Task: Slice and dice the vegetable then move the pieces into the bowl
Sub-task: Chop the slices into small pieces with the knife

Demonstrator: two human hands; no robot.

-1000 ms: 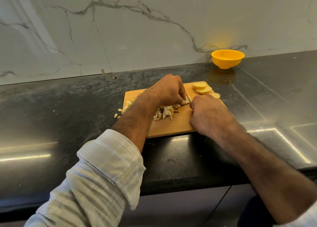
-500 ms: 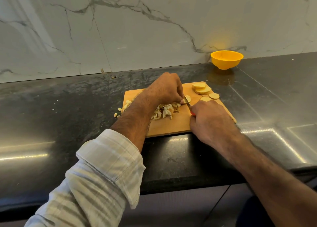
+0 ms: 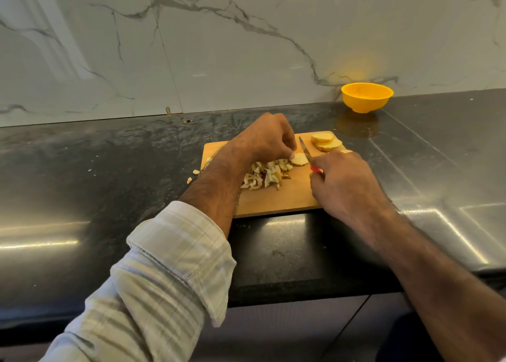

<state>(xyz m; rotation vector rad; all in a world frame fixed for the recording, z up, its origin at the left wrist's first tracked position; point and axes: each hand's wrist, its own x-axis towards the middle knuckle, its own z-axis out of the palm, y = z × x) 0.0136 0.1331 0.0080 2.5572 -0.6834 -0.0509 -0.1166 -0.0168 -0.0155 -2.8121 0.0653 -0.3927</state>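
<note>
Vegetable slice [image 3: 299, 159]: one pale round, flat on the wooden cutting board [image 3: 282, 200], pinched at its edge by the curled fingertips of the left hand [image 3: 264, 140]. Knife [image 3: 305, 150]: red-handled, blade tip pointing to about eleven o'clock, edge against the slice's right side; the right hand [image 3: 346, 186] has its fingers wrapped round the handle. Diced pieces [image 3: 265, 177]: loose heap at seven o'clock of the slice, partly under the left wrist (two bits [image 3: 192, 176] lie off the board on the dark counter [image 3: 109, 170]). Uncut slices [image 3: 325, 142]: stacked at the board's far right corner. Yellow bowl [image 3: 367, 97]: one o'clock of the board, well apart, against the marble wall [image 3: 219, 46].
</note>
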